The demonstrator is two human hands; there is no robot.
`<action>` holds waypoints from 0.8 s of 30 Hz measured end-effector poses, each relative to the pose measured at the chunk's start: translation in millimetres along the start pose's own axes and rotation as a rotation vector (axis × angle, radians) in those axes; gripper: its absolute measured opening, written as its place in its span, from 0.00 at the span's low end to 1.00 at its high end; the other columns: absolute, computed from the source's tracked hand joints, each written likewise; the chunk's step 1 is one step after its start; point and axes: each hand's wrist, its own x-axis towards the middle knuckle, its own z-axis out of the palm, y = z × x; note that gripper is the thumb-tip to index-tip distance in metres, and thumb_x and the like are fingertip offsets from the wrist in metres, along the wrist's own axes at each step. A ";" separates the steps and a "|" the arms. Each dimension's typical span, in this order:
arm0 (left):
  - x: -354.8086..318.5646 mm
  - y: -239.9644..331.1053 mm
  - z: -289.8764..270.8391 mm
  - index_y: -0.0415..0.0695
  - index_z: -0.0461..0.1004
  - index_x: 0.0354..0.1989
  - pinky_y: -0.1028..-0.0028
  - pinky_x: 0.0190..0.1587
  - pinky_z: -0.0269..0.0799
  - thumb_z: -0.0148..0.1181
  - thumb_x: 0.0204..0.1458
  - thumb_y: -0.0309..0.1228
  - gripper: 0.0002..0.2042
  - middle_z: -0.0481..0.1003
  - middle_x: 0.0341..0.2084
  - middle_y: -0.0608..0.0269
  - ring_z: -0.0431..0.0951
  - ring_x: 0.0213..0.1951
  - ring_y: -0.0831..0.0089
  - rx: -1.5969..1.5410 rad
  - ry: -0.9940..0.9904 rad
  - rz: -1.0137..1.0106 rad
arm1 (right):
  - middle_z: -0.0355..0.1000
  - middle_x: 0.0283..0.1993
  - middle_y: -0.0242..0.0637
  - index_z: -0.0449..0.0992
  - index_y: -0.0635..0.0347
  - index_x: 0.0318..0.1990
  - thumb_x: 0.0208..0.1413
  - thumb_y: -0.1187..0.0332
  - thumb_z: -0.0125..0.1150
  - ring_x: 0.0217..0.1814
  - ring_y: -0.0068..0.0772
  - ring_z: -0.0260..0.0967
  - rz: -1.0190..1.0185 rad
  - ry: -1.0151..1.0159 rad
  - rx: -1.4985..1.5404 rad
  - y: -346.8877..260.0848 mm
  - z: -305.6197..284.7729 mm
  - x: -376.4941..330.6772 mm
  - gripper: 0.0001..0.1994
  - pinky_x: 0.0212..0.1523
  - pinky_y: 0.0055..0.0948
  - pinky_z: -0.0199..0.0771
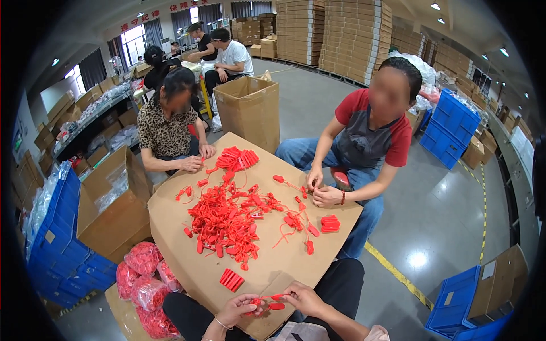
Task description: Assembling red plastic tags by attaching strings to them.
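Note:
Near the front edge of the cardboard tabletop (pixel 296 267), my left hand (pixel 233 312) is closed around a bunched red corded plastic piece (pixel 256 304). My right hand (pixel 307 300) pinches the other end of it, and a short red stretch spans the gap between both hands. Just below that lies a small red plastic piece (pixel 277 307). A neat row of red pieces (pixel 231 280) sits a little beyond my left hand. Farther off spreads a large tangled pile of red corded pieces (pixel 223 219). Fine details of the held piece are too small to tell.
Two people sit across the table, their hands (pixel 325 190) on red pieces. Another red row (pixel 330 223) lies at right, a larger group (pixel 236 159) at the far side. Bagged red pieces (pixel 151 290), an open carton (pixel 114 204) and blue crates (pixel 62 238) stand left.

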 end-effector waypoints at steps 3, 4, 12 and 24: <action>-1.6 -2.9 -5.8 0.35 0.64 0.47 0.76 0.38 0.72 0.52 0.49 0.19 0.15 0.73 0.37 0.54 0.75 0.34 0.69 0.033 0.067 -0.008 | 0.65 0.28 0.39 0.71 0.63 0.31 0.49 0.69 0.57 0.27 0.34 0.66 0.040 0.048 -0.027 -5.6 -0.7 -0.9 0.06 0.27 0.28 0.66; -1.2 -3.3 -5.7 0.35 0.64 0.47 0.76 0.38 0.72 0.52 0.49 0.19 0.15 0.73 0.37 0.54 0.75 0.34 0.69 0.033 0.069 -0.008 | 0.65 0.28 0.39 0.71 0.63 0.31 0.49 0.69 0.57 0.27 0.34 0.66 0.040 0.046 -0.026 -4.8 0.7 -0.9 0.06 0.27 0.28 0.66; 8.8 -19.7 8.4 0.35 0.67 0.43 0.76 0.38 0.72 0.53 0.48 0.18 0.12 0.73 0.35 0.55 0.75 0.33 0.72 0.150 0.009 -0.014 | 0.69 0.31 0.37 0.70 0.64 0.33 0.52 0.70 0.54 0.29 0.25 0.68 0.109 0.324 0.405 26.6 37.1 3.3 0.06 0.28 0.24 0.68; 7.6 -10.9 2.7 0.34 0.70 0.36 0.81 0.28 0.69 0.49 0.52 0.25 0.07 0.73 0.28 0.58 0.72 0.25 0.76 -0.249 0.153 -0.011 | 0.70 0.30 0.29 0.71 0.64 0.40 0.56 0.72 0.49 0.32 0.17 0.67 0.270 -0.291 0.805 12.0 0.8 7.6 0.07 0.34 0.17 0.67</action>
